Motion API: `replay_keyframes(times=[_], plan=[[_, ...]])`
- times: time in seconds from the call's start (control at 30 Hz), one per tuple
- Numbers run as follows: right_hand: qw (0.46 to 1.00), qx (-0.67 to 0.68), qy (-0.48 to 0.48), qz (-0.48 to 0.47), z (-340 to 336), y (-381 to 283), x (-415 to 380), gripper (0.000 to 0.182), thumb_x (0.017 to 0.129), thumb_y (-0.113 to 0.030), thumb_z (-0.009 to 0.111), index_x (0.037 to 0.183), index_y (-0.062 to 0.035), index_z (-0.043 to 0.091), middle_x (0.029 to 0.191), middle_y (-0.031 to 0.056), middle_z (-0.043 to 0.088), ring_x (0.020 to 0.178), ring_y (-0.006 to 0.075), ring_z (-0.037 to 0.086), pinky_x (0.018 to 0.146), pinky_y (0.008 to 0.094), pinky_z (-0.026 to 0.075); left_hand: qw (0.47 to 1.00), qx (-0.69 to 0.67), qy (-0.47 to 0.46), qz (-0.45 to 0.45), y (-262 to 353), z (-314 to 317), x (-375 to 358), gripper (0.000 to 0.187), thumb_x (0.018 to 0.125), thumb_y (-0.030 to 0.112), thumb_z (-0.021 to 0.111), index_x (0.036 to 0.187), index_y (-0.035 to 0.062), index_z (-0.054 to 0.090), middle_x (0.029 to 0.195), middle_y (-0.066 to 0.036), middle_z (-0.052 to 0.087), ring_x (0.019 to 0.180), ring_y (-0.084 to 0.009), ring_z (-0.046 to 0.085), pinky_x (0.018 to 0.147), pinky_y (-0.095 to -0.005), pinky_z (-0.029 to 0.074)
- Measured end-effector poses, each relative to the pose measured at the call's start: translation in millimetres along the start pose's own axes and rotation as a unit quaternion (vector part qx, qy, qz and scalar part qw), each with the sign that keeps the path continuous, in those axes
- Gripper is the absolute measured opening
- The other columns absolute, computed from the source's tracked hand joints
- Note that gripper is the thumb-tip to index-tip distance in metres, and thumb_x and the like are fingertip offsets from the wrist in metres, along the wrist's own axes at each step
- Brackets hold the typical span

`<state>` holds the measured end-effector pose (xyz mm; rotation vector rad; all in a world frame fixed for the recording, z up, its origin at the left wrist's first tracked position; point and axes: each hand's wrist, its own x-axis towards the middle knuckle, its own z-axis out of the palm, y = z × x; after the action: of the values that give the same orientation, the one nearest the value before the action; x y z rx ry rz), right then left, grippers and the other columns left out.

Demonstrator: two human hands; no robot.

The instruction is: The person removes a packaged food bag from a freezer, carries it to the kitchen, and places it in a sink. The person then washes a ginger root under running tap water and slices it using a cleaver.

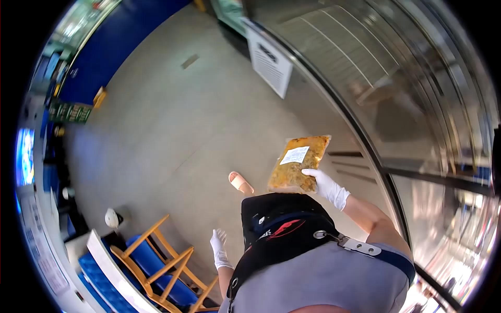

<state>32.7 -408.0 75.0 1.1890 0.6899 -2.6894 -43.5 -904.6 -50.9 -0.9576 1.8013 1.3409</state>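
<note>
A flat, clear plastic bag of yellow-brown food (298, 164) with a white label hangs in front of my body. My right hand (326, 187), in a white glove, grips the bag's lower right edge, with the thumb over its face. Also gloved in white, my left hand (219, 247) is low at my left side, fingers apart and holding nothing. A black apron (284, 221) covers my front, between the two hands.
A metal and glass case (339, 104) runs along the right, with a printed sheet (269, 60) on it. Wooden chairs with blue seats (167, 266) stand at the lower left beside a white-edged table (112, 271). A blue counter (117, 47) is at the upper left.
</note>
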Motion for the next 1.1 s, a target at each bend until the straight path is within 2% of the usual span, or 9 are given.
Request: replay_keyframes(times=[0.3, 0.43, 0.57, 0.73, 0.8, 0.87, 0.93, 1.0, 1.1], plan=[[0.963, -0.219, -0.11, 0.113, 289, 9, 129, 0.05, 0.079, -0.017, 0.057, 0.125, -0.0057, 0.039, 0.109, 0.0099, 0.055, 0.095, 0.021, 0.056, 0.076, 0.0367, 0.05, 0.978, -0.184, -0.058, 0.086, 195, -51, 28, 0.057, 0.094, 0.044, 0.033, 0.123, -0.0029, 0.047, 0.114, -0.018, 0.058, 0.107, -0.0249, 0.054, 0.095, -0.0353, 0.037], [0.953, -0.19, -0.186, 0.144, 373, 23, 209, 0.057, 0.079, -0.014, 0.054, 0.13, -0.0012, 0.033, 0.12, 0.0144, 0.05, 0.107, 0.026, 0.052, 0.091, 0.0367, 0.044, 0.958, -0.238, -0.105, 0.122, 317, -60, 34, 0.056, 0.095, 0.041, 0.032, 0.123, -0.0047, 0.046, 0.116, -0.018, 0.056, 0.109, -0.0245, 0.053, 0.097, -0.0342, 0.036], [0.939, -0.182, -0.236, 0.174, 466, 20, 274, 0.051, 0.079, -0.012, 0.055, 0.126, -0.0021, 0.039, 0.118, 0.0125, 0.051, 0.104, 0.0239, 0.054, 0.089, 0.0363, 0.046, 0.926, -0.312, -0.163, 0.132, 422, -78, 64, 0.054, 0.096, 0.039, 0.032, 0.123, -0.0053, 0.046, 0.121, -0.019, 0.052, 0.113, -0.0245, 0.05, 0.1, -0.0349, 0.034], [0.921, -0.219, -0.248, 0.203, 576, 19, 358, 0.052, 0.078, -0.011, 0.055, 0.126, -0.0006, 0.038, 0.117, 0.013, 0.052, 0.105, 0.0245, 0.054, 0.09, 0.0372, 0.045, 0.933, -0.294, -0.058, 0.199, 507, -156, 144, 0.049, 0.095, 0.037, 0.035, 0.119, -0.003, 0.051, 0.113, -0.017, 0.058, 0.106, -0.0241, 0.055, 0.096, -0.0349, 0.038], [0.913, -0.239, -0.258, 0.209, 633, 27, 401, 0.052, 0.078, -0.011, 0.055, 0.126, 0.0003, 0.039, 0.116, 0.0134, 0.052, 0.104, 0.0247, 0.055, 0.089, 0.0371, 0.046, 0.949, -0.23, 0.08, 0.202, 513, -210, 203, 0.047, 0.094, 0.037, 0.039, 0.112, -0.0012, 0.058, 0.102, -0.013, 0.064, 0.097, -0.0218, 0.059, 0.089, -0.0324, 0.042], [0.903, -0.255, -0.271, 0.215, 683, 33, 438, 0.051, 0.078, -0.011, 0.055, 0.125, 0.0001, 0.039, 0.114, 0.0139, 0.053, 0.1, 0.0251, 0.057, 0.083, 0.0371, 0.049, 0.952, -0.102, 0.234, 0.166, 452, -262, 271, 0.046, 0.091, 0.037, 0.043, 0.108, -0.0025, 0.059, 0.099, -0.014, 0.065, 0.095, -0.0212, 0.06, 0.084, -0.03, 0.044], [0.894, -0.278, -0.289, 0.202, 742, 43, 472, 0.051, 0.078, -0.013, 0.056, 0.125, -0.0012, 0.038, 0.111, 0.0146, 0.055, 0.093, 0.0256, 0.06, 0.071, 0.0373, 0.054, 0.94, 0.048, 0.339, 0.01, 370, -307, 310, 0.051, 0.087, 0.041, 0.048, 0.103, -0.0049, 0.06, 0.099, -0.02, 0.063, 0.097, -0.0298, 0.059, 0.083, -0.0366, 0.044], [0.879, -0.315, -0.287, 0.211, 805, 54, 496, 0.051, 0.078, -0.013, 0.056, 0.124, -0.0012, 0.038, 0.107, 0.0144, 0.056, 0.086, 0.0252, 0.061, 0.059, 0.0364, 0.054, 0.911, -0.039, 0.373, -0.172, 301, -323, 311, 0.057, 0.082, 0.045, 0.051, 0.098, -0.0082, 0.061, 0.094, -0.021, 0.064, 0.089, -0.0296, 0.061, 0.076, -0.0391, 0.045], [0.871, -0.342, -0.28, 0.216, 887, 70, 539, 0.05, 0.078, -0.014, 0.056, 0.123, -0.0009, 0.038, 0.102, 0.0143, 0.057, 0.076, 0.0251, 0.063, 0.041, 0.0349, 0.052, 0.911, -0.204, 0.346, -0.088, 298, -306, 238, 0.045, 0.085, 0.038, 0.048, 0.09, -0.0043, 0.061, 0.077, -0.009, 0.062, 0.065, -0.0197, 0.055, 0.058, -0.0383, 0.045]])
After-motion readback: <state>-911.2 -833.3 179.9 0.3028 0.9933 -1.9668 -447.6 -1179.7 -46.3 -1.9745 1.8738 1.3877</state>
